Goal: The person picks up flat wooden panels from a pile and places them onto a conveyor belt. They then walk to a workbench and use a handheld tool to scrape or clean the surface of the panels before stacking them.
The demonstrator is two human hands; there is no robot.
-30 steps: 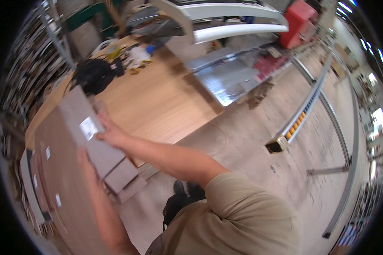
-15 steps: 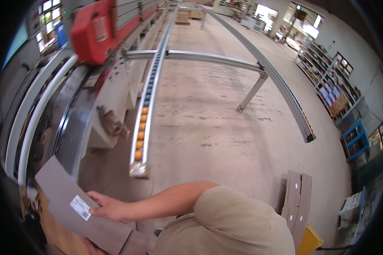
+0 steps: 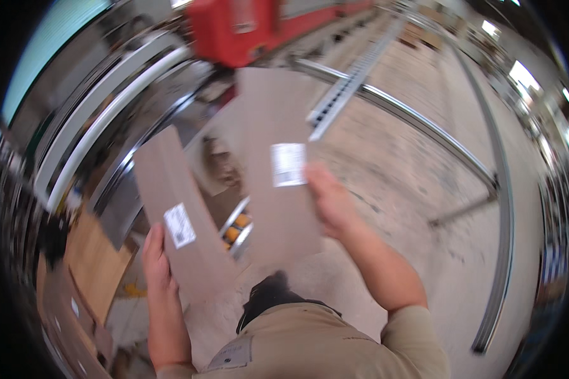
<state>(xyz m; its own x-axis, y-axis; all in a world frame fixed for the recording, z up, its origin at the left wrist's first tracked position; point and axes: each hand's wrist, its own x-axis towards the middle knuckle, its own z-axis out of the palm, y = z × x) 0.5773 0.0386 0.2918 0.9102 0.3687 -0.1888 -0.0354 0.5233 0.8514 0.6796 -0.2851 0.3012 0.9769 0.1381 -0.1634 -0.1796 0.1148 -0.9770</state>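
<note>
Two grey-brown flat panels, each with a white label, are held up in front of me with a gap between them. My left hand [image 3: 157,259] grips the outer edge of the left panel [image 3: 182,180], which leans with its top to the left. On the right panel [image 3: 275,218], my right hand [image 3: 330,201] is closed at the right edge beside the label. This panel stands more upright and reaches higher. Fingers behind both panels are hidden, and the right panel is somewhat blurred by motion.
A red machine head [image 3: 231,31] stands ahead, with white curved tubes [image 3: 110,120] to its left. A roller rail [image 3: 360,69], a metal crossbar [image 3: 423,123] and a long rail [image 3: 502,252] frame the floor on the right. At lower left lie a wooden board [image 3: 95,259] and more brown panels [image 3: 69,316].
My view has swung left. A labelled panel was low at the left in my right hand; now both hands hold separate panels, raised and apart.
</note>
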